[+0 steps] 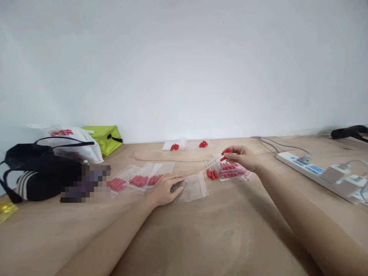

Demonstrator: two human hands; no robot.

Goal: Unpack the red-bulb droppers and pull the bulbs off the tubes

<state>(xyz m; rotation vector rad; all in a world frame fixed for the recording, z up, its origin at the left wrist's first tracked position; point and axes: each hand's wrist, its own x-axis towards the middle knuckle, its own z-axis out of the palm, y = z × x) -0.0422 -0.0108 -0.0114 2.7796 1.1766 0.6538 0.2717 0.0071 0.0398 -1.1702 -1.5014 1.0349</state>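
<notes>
My left hand [166,188] lies with its fingers stretched out on the left end of a clear zip bag [194,188], pressing it to the table. My right hand [241,157] pinches thin pale sticks with red ends [226,152], whose pale ends point left above the bag's open-looking right side. Several loose red-ended sticks [212,174] lie just below that hand. Beside them is a pile of clear bags filled with red-ended sticks [231,170]. Left of my left hand, filled bags [139,180] overlap in a row, the nearest partly hidden by my fingers.
At the back lie bags with small red pieces [174,147]. A white power strip [299,163] with plugs and cables stands right. On the left are a black bag [43,168], a white plastic bag [86,143] and a lime-green box bag [105,140]. A wall closes the table's back.
</notes>
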